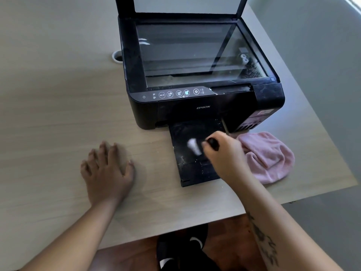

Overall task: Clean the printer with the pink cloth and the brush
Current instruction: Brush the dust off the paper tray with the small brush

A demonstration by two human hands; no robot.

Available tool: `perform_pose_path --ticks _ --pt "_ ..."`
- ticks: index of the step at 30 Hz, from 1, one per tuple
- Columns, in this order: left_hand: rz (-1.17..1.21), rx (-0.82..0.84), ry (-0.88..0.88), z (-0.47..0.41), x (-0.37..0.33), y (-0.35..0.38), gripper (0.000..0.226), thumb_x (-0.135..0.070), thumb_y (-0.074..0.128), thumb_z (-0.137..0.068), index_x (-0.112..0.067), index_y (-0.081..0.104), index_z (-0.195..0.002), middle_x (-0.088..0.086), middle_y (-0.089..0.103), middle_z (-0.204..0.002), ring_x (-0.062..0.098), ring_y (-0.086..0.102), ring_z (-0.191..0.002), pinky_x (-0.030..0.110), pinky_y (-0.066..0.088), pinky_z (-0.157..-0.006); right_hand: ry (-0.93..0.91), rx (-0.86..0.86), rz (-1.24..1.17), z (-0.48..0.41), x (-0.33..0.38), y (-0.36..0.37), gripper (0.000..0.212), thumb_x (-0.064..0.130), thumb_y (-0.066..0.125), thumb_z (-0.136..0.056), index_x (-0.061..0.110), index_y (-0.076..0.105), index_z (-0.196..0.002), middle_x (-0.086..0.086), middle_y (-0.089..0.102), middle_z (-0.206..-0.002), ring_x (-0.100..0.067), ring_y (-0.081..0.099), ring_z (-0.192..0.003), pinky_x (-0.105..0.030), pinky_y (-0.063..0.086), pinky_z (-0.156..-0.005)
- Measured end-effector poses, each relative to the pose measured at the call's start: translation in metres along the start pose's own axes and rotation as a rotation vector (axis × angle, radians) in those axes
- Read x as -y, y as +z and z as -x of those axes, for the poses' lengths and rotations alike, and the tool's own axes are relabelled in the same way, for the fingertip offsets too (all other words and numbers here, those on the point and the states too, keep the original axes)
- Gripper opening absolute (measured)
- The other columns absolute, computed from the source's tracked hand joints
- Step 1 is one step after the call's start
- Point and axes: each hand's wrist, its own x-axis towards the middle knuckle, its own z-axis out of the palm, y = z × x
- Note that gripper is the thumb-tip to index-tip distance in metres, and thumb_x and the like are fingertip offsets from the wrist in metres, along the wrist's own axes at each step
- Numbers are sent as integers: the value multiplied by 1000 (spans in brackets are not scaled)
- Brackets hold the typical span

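Note:
A black printer (195,110) stands on the table with its scanner lid raised and the glass exposed. Its output tray (187,163) sticks out toward me, speckled with dust. My right hand (224,153) grips a small brush (194,146) with a black handle and pale bristles, which rest blurred on the tray. The pink cloth (267,155) lies crumpled on the table just right of the tray, beside my right hand. My left hand (107,169) lies flat on the table left of the tray, fingers spread, holding nothing.
The light wooden table (58,114) ends close to me and at the right. A round cable hole (116,56) sits left of the printer. Below the near edge I see dark shoes (181,249) on a brown floor.

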Motion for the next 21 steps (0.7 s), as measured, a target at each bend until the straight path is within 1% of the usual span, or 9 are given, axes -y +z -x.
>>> perform_pose_path --ticks 2,5,8,11,14,17,18,20,21 --pt "1 2 3 1 0 0 68 -56 36 -85 -22 35 -143 10 26 -157 39 20 -143 55 14 -114 42 -168 100 -6 -8 -2 17 23 59 -91 9 53 -83 -4 57 -71 -30 51 -67 -36 37 -57" --pt "7 -3 0 0 -1 0 67 -55 37 -85 -22 36 -143 10 26 -158 39 20 -143 55 13 -114 -42 -101 34 -14 -13 1 10 20 65 -87 10 63 -87 -7 65 -74 -27 57 -70 -35 41 -63" --pt "9 -4 -1 2 0 0 67 -55 37 -85 -22 36 -142 10 26 -157 38 20 -143 55 13 -114 -41 -251 72 -29 -27 -2 10 13 61 -89 7 65 -95 -13 68 -86 -33 60 -77 -35 41 -64" --pt "-2 5 -2 1 -1 0 68 -56 35 -85 -22 35 -143 8 25 -158 36 19 -144 53 13 -114 -111 -147 121 -41 -37 -5 12 15 64 -89 8 68 -97 -13 70 -85 -33 62 -76 -29 38 -63" --pt "-10 16 -4 -1 0 0 69 -57 32 -85 -23 33 -145 7 23 -159 35 17 -144 52 12 -115 -29 -218 113 -48 -33 -7 14 17 60 -91 8 67 -99 -14 69 -88 -34 61 -80 -30 36 -64" --pt "-6 11 -6 0 -1 1 69 -57 34 -85 -22 34 -145 7 24 -159 35 19 -144 53 13 -115 -109 -112 111 -48 -26 -2 14 20 64 -89 10 69 -97 -11 70 -85 -31 63 -78 -32 43 -66" --pt "-2 10 -8 0 -1 1 68 -56 34 -85 -22 34 -144 7 25 -158 36 19 -144 53 13 -115 -118 -124 89 -47 -24 -1 12 20 64 -89 10 68 -95 -10 69 -84 -29 62 -77 -33 44 -66" --pt "-5 6 -11 0 -1 1 68 -57 35 -84 -22 35 -143 8 26 -158 36 20 -143 54 14 -114 -52 -244 89 -44 -24 -2 11 18 61 -89 8 64 -93 -13 67 -86 -33 59 -79 -35 41 -66" --pt "-8 5 -12 0 -1 1 69 -57 35 -84 -22 36 -143 8 27 -157 37 21 -143 54 15 -114 -23 -249 103 -40 -24 -4 12 19 61 -89 6 62 -91 -14 66 -85 -34 58 -79 -35 41 -65"
